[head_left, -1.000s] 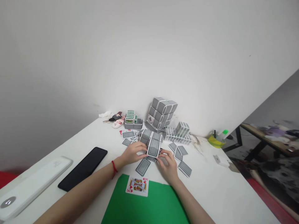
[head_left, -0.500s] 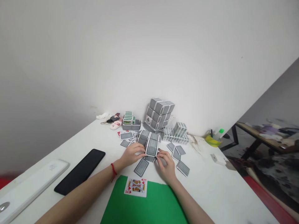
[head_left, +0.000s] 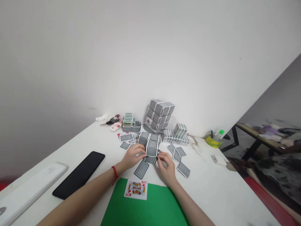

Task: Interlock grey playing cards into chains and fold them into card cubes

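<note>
Steadying the small card block (head_left: 152, 147) with both hands beyond the far edge of the green sheet (head_left: 157, 204), I seem to be at the step of tucking its lower edges together. My left hand (head_left: 133, 156) has thumb and fingers nearly closed on one lower edge; my right hand (head_left: 166, 167) pinches the opposite corner, how firmly I cannot tell. The next move probably calls for light, even pressure so no fold springs loose. The block is folded from grey-backed, white-bordered cards; a grey card (head_left: 150, 160) shows beneath it, whether joined I cannot tell. Farther from the sheet stands a taller card block (head_left: 159, 114).
</note>
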Demonstrator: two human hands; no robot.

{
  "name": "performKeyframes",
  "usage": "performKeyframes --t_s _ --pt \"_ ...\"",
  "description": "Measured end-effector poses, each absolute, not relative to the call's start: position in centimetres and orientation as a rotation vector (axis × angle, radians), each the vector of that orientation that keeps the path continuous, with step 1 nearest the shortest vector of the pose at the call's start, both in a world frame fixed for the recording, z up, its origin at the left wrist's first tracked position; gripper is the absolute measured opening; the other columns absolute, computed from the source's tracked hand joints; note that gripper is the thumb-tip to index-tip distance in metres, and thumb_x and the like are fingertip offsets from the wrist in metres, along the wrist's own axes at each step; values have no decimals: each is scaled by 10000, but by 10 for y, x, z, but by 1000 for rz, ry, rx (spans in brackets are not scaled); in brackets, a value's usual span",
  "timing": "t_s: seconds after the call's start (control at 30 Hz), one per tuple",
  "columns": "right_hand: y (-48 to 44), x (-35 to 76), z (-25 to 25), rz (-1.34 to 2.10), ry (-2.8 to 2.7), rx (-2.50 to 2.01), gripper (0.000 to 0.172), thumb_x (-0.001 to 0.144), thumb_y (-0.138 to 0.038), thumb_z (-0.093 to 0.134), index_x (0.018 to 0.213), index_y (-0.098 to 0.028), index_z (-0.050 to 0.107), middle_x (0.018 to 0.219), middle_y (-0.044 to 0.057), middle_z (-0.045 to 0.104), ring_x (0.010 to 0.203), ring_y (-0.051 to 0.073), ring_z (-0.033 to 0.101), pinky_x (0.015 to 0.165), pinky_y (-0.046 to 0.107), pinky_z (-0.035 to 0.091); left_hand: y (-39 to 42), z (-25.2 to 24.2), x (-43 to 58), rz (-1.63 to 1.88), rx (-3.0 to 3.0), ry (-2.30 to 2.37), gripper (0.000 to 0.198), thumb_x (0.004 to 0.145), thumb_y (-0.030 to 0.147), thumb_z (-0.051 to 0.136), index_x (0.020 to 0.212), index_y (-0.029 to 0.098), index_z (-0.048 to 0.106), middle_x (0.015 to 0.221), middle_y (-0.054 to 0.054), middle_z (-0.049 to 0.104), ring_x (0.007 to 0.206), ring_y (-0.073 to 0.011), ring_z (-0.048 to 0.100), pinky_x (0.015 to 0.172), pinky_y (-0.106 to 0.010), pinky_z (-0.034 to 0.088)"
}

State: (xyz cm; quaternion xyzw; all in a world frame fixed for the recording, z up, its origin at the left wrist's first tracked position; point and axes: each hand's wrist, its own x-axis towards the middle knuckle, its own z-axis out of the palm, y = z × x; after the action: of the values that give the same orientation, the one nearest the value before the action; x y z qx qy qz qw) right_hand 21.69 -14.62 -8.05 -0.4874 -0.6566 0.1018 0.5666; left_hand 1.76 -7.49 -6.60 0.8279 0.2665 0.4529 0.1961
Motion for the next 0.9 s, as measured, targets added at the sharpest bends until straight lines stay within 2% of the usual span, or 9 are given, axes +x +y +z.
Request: performKeyframes --t_s 0.17,0.27,0.4,0.57,0.63,0.73,0.8,0.9 --pt "-148 214 -82 246 -1499 -1183 165 820 -281 506 799 -210 654 861 88 632 834 199 602 688 327 526 -76 -66 21 1301 2280 793 108 788 263 605 720 181 617 867 -50 617 821 -156 581 781 -308 465" --pt "-148 214 -82 160 -1499 -1186 148 814 -258 514 801 -199 650 838 78 645 818 194 606 738 345 510 -77 -66 23 1358 2284 793 82 775 236 617 712 182 623 874 -50 611 833 -161 580 788 -316 469" --pt "-148 214 -81 117 -1528 -1182 119 805 -218 516 801 -196 633 844 69 643 834 190 606 769 348 496 -75 -67 24 1422 2288 791 40 746 182 638 708 183 624 1018 -71 593 979 -191 558 869 -347 461" --pt "-148 214 -83 121 -1560 -1182 117 797 -176 493 835 -203 601 857 66 615 845 192 593 767 356 500 -73 -69 23 1383 2306 747 57 777 144 583 763 189 614 1202 -89 538 1113 -214 514 954 -406 432" --pt "-148 215 -80 104 -1548 -1172 171 780 -184 510 941 -204 565 939 83 591 913 211 575 781 381 503 -74 -69 23 1369 2314 723 56 787 143 566 768 183 599 1247 -101 510 1131 -218 511 968 -414 425" --pt "-146 218 -68 38 -1621 -1164 408 760 -213 550 1160 -216 469 1207 132 477 1148 265 462 930 484 421 -75 -68 23 1331 2347 739 55 801 148 545 785 186 582 1252 -98 516 1165 -219 488 985 -417 408" --pt "-142 220 -57 44 -1755 -1186 485 761 -231 567 1229 -250 443 1356 121 359 1268 291 345 1014 528 321 -76 -67 22 1301 2372 753 59 812 153 528 799 189 573 1251 -90 523 1181 -216 473 990 -415 402" --pt "-133 226 -47 165 -1897 -1209 546 765 -263 583 1286 -279 422 1447 91 255 1329 301 257 1050 531 273 -77 -68 20 1260 2395 760 60 827 164 506 815 192 558 1269 -83 513 1186 -209 468 987 -403 406"
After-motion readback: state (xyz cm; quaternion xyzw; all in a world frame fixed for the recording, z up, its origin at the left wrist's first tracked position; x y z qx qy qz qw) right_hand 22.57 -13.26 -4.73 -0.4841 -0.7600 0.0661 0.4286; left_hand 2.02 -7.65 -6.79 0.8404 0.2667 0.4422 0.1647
